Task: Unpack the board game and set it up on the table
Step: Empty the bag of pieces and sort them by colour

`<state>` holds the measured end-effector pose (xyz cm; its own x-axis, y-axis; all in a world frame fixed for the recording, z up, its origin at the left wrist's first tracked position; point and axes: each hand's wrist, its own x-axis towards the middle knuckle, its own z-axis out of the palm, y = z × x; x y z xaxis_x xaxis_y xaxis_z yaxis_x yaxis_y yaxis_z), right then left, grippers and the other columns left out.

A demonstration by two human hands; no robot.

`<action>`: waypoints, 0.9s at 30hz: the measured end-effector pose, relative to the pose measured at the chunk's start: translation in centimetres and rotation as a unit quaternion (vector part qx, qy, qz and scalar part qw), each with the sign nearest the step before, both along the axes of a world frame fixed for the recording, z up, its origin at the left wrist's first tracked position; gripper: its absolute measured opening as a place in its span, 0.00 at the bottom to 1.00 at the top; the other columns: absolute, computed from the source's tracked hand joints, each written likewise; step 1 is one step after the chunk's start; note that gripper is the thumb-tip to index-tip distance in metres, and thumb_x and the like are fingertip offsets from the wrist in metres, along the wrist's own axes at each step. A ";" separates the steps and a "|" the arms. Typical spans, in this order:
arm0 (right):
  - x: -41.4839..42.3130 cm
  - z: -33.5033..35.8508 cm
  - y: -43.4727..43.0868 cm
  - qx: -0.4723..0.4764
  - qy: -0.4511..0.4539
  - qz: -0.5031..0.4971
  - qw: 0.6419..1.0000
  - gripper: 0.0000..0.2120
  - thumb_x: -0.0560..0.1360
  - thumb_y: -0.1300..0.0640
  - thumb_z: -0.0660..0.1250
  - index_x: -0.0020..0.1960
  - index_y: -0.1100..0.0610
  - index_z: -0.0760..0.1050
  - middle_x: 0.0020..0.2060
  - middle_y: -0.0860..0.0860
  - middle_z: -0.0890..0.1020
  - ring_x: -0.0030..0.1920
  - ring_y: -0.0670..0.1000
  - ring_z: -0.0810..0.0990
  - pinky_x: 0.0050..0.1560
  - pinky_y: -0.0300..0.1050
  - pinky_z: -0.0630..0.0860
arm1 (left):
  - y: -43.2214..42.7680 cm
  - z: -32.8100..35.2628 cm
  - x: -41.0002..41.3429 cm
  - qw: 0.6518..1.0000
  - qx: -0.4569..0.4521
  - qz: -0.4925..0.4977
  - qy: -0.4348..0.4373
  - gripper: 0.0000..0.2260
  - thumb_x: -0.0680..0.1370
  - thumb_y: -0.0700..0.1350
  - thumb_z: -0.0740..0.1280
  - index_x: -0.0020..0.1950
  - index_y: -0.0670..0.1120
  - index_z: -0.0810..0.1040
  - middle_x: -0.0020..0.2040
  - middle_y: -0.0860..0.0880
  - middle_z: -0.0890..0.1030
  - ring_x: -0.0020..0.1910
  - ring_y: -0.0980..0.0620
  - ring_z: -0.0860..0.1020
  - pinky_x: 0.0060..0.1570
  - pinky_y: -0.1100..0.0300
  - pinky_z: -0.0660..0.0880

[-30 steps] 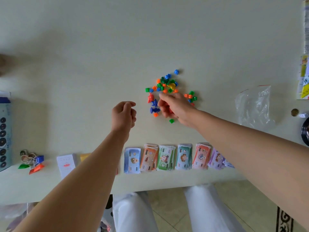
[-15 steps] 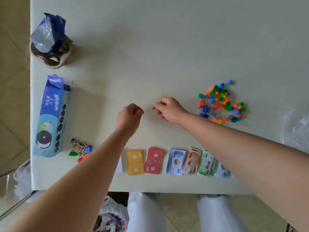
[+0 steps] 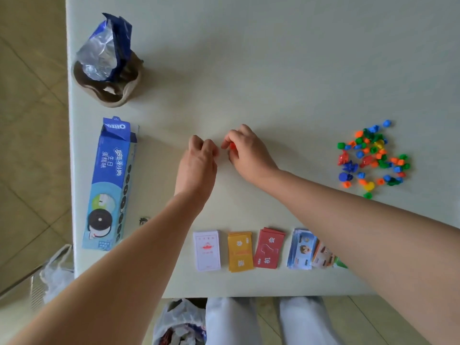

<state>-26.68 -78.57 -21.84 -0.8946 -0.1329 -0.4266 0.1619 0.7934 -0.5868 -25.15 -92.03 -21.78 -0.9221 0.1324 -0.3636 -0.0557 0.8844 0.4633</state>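
The left hand [image 3: 199,163] has its fingers curled; around what, I cannot tell. Just at its 3 o'clock the right hand [image 3: 249,156] pinches a red piece [image 3: 232,145], carried here from the pile of pieces [image 3: 373,158] farther at 3 o'clock. Sorting by colour probably begins.

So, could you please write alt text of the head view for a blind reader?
The right hand pinches a red piece beside the curled left hand over a pale table. A pile of coloured pieces lies to the right, card stacks line the near edge, and a biscuit box lies at left.
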 end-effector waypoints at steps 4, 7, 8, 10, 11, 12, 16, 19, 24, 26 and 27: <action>0.7 -1.1 -0.6 0.027 0.090 0.041 0.995 0.11 0.68 0.73 0.62 0.47 0.62 0.77 0.45 0.60 0.74 0.45 0.61 0.75 0.43 0.51 0.74 | -0.7 -1.0 0.6 0.993 -0.039 -0.065 0.091 0.10 0.69 0.31 0.67 0.48 0.41 0.78 0.45 0.41 0.74 0.43 0.39 0.74 0.39 0.50 0.72; 1.4 -1.6 -0.6 0.036 0.128 0.045 0.990 0.13 0.66 0.74 0.63 0.45 0.60 0.76 0.45 0.58 0.74 0.46 0.59 0.74 0.44 0.53 0.74 | -0.9 -1.4 1.0 0.989 -0.056 -0.067 0.123 0.12 0.69 0.34 0.68 0.50 0.44 0.78 0.48 0.43 0.75 0.48 0.41 0.73 0.44 0.52 0.70; 1.6 -1.6 -0.6 0.040 0.137 0.045 0.989 0.13 0.66 0.73 0.64 0.46 0.60 0.76 0.45 0.57 0.74 0.46 0.59 0.74 0.45 0.54 0.74 | -0.9 -1.4 1.0 0.988 -0.060 -0.067 0.127 0.12 0.70 0.35 0.68 0.51 0.45 0.77 0.50 0.44 0.75 0.49 0.42 0.72 0.46 0.53 0.69; 1.7 -1.5 -0.5 0.053 0.148 0.045 0.987 0.14 0.66 0.71 0.65 0.48 0.58 0.77 0.46 0.56 0.75 0.48 0.58 0.74 0.46 0.54 0.74 | -1.2 -1.4 1.1 0.989 -0.060 -0.061 0.122 0.13 0.70 0.37 0.68 0.54 0.45 0.76 0.53 0.44 0.74 0.52 0.44 0.69 0.49 0.54 0.67; 1.8 -1.4 -0.3 0.060 0.147 0.045 0.986 0.15 0.66 0.69 0.66 0.50 0.57 0.77 0.48 0.55 0.75 0.50 0.58 0.73 0.47 0.53 0.74 | -1.3 -1.4 1.1 0.990 -0.058 -0.058 0.114 0.15 0.69 0.38 0.68 0.55 0.45 0.75 0.55 0.44 0.73 0.53 0.44 0.68 0.50 0.54 0.67; 1.9 -1.2 -0.2 0.065 0.143 0.046 0.986 0.17 0.65 0.67 0.66 0.52 0.57 0.77 0.50 0.55 0.75 0.52 0.58 0.73 0.48 0.53 0.73 | -1.4 -1.3 1.1 0.991 -0.058 -0.053 0.105 0.17 0.69 0.39 0.68 0.57 0.45 0.75 0.57 0.43 0.73 0.55 0.44 0.67 0.50 0.54 0.67; 2.3 -0.4 1.3 0.095 0.120 0.040 0.987 0.26 0.64 0.60 0.69 0.62 0.54 0.73 0.62 0.53 0.72 0.61 0.57 0.69 0.54 0.51 0.68 | -2.2 -0.5 1.3 0.995 -0.075 -0.007 0.069 0.27 0.66 0.46 0.72 0.64 0.45 0.70 0.62 0.43 0.69 0.58 0.41 0.69 0.54 0.52 0.68; 2.7 -0.2 2.7 0.103 0.094 -0.011 0.990 0.32 0.63 0.57 0.71 0.67 0.56 0.68 0.63 0.57 0.68 0.62 0.59 0.69 0.56 0.52 0.71 | -2.9 0.0 1.6 0.995 -0.070 0.057 0.034 0.32 0.65 0.47 0.74 0.66 0.46 0.68 0.62 0.43 0.67 0.58 0.42 0.68 0.55 0.52 0.68; 2.5 -0.2 2.9 0.042 0.044 -0.064 0.996 0.33 0.65 0.65 0.72 0.68 0.62 0.66 0.60 0.60 0.67 0.57 0.56 0.76 0.57 0.46 0.74 | -3.0 0.3 1.6 0.991 -0.004 0.128 -0.027 0.28 0.67 0.42 0.73 0.66 0.46 0.68 0.59 0.43 0.68 0.53 0.42 0.73 0.49 0.55 0.71; 2.1 -0.2 1.9 0.019 0.034 -0.072 0.997 0.29 0.68 0.67 0.70 0.67 0.62 0.67 0.59 0.59 0.68 0.53 0.54 0.80 0.56 0.50 0.77 | -2.7 0.3 1.4 0.991 0.016 0.128 -0.030 0.25 0.69 0.38 0.70 0.65 0.46 0.70 0.59 0.43 0.69 0.50 0.42 0.74 0.48 0.58 0.69; 1.9 -0.3 1.3 0.015 0.031 -0.075 0.997 0.26 0.69 0.67 0.70 0.66 0.62 0.69 0.57 0.59 0.69 0.51 0.54 0.80 0.54 0.52 0.77 | -2.5 0.4 1.2 0.991 0.031 0.128 -0.030 0.23 0.70 0.37 0.69 0.64 0.45 0.71 0.59 0.44 0.70 0.49 0.43 0.76 0.48 0.59 0.68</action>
